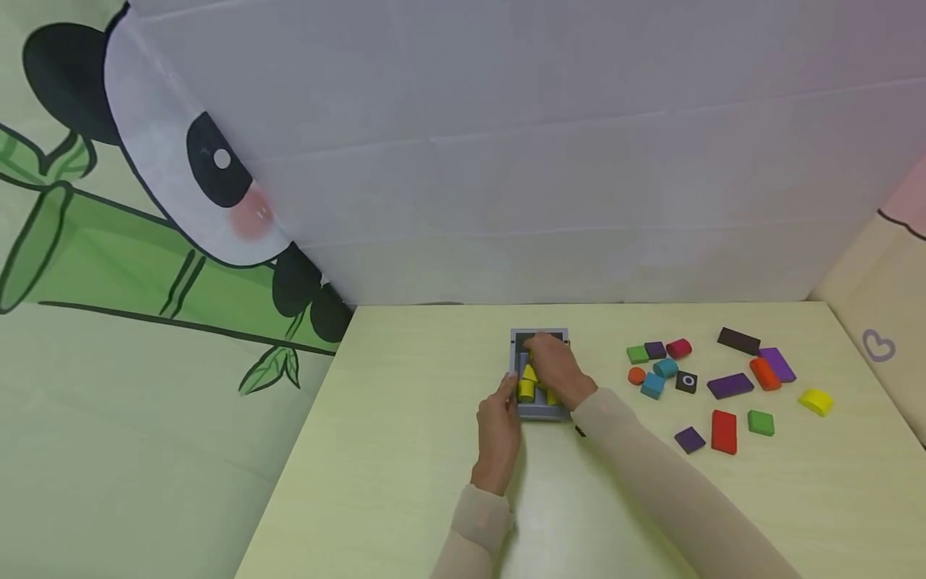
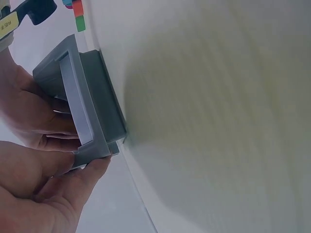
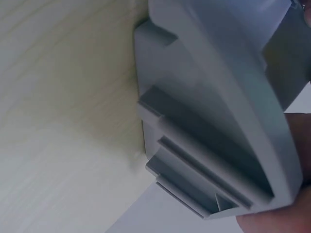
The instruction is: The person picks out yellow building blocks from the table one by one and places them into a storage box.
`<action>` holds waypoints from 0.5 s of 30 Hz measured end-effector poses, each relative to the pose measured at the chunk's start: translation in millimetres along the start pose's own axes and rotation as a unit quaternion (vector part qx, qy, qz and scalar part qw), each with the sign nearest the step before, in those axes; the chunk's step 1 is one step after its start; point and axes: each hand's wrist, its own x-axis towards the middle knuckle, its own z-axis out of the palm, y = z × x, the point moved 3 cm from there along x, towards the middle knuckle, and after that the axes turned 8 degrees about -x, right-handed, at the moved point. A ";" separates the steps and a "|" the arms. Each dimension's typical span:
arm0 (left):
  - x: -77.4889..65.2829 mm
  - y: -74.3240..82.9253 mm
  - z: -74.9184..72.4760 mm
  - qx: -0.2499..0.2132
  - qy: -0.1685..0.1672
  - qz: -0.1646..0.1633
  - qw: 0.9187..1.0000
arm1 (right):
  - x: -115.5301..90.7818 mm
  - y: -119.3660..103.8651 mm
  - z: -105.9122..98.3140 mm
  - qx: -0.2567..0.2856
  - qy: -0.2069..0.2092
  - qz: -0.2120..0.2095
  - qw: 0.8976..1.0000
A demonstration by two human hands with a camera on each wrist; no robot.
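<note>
A grey rectangular box (image 1: 542, 415) with a raised rim lies on the table, and several yellow blocks (image 1: 526, 392) are inside it. With thumb and fingers, my left hand (image 1: 497, 430) grips the box's left edge; the left wrist view shows that pinch at the corner of the grey frame (image 2: 92, 116). My right hand (image 1: 555, 366) reaches over the box from the right, its bent fingers down inside near the far end. Its fingertips are hidden, so whether they hold a block cannot be told. The right wrist view shows the ridged grey box wall (image 3: 194, 121) close up.
To the right on the pale table (image 1: 405, 450) lie several loose blocks, among them a red one (image 1: 724, 432), a purple one (image 1: 731, 386), a black one (image 1: 739, 340) and a yellow arch-shaped one (image 1: 816, 401). A printed cloth wall (image 1: 506, 201) stands behind the table.
</note>
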 end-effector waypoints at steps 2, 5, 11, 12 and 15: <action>-2.0 -0.8 -2.0 0.002 -0.001 0.004 1.000 | -1.7 -2.7 0.9 0.000 -0.004 0.003 1.000; -5.5 -1.4 -5.1 0.006 -0.002 0.013 1.000 | -4.6 -6.6 2.2 -0.001 -0.012 0.007 1.000; -11.0 -3.9 -10.7 0.006 -0.009 0.012 1.000 | -10.3 -14.4 3.9 -0.019 -0.029 0.010 0.999; -11.8 -4.2 -11.6 0.006 -0.010 0.014 1.000 | -10.8 -15.6 4.5 -0.023 -0.031 0.011 0.999; -14.4 -5.1 -14.6 0.009 -0.007 0.020 1.000 | -12.2 -18.5 7.5 -0.033 -0.034 0.010 0.999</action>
